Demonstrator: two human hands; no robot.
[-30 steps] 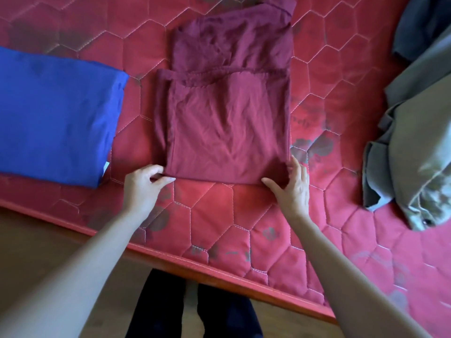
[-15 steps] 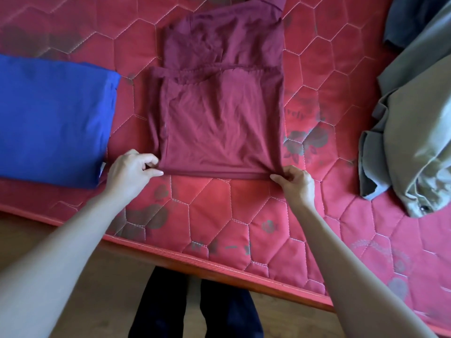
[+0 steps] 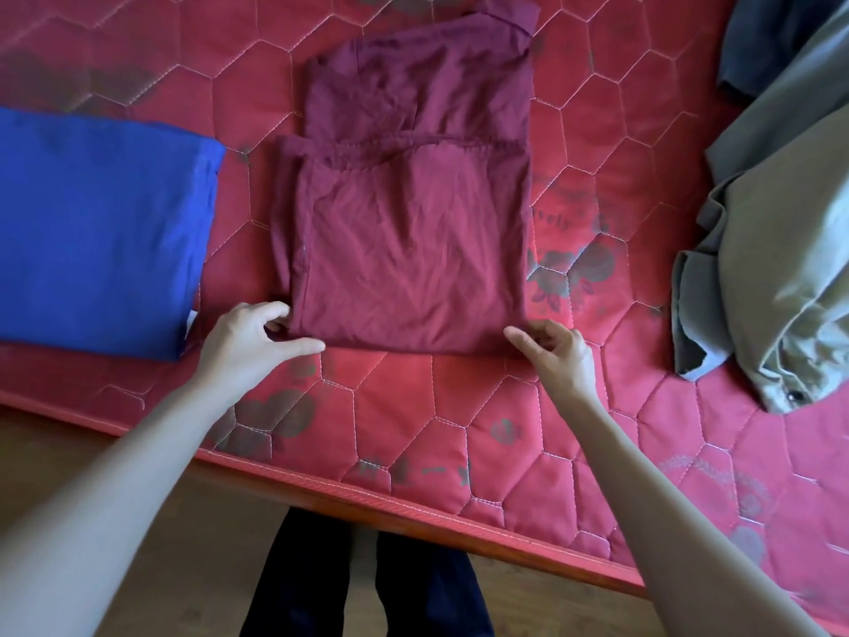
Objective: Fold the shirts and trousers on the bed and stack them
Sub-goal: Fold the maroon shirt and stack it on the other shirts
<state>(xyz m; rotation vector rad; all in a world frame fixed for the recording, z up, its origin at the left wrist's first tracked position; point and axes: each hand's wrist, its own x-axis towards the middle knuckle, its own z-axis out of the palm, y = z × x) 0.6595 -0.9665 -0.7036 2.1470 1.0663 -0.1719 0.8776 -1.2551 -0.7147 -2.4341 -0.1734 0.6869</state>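
pinching the maroon shirt (image 3: 409, 250)'s near corners, left hand (image 3: 248, 342) and right hand (image 3: 558, 356) fingers curled on it.

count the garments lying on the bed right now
4: a folded blue garment at left, a maroon shirt in the middle, an olive garment at right, a dark grey one top right, cut off by the frame.

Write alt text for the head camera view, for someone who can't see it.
Two bare hands, the left hand and right hand, pinch the near corners of a half-folded maroon shirt lying on a red quilted mattress. A folded blue garment lies to its left, and a crumpled olive garment to its right.
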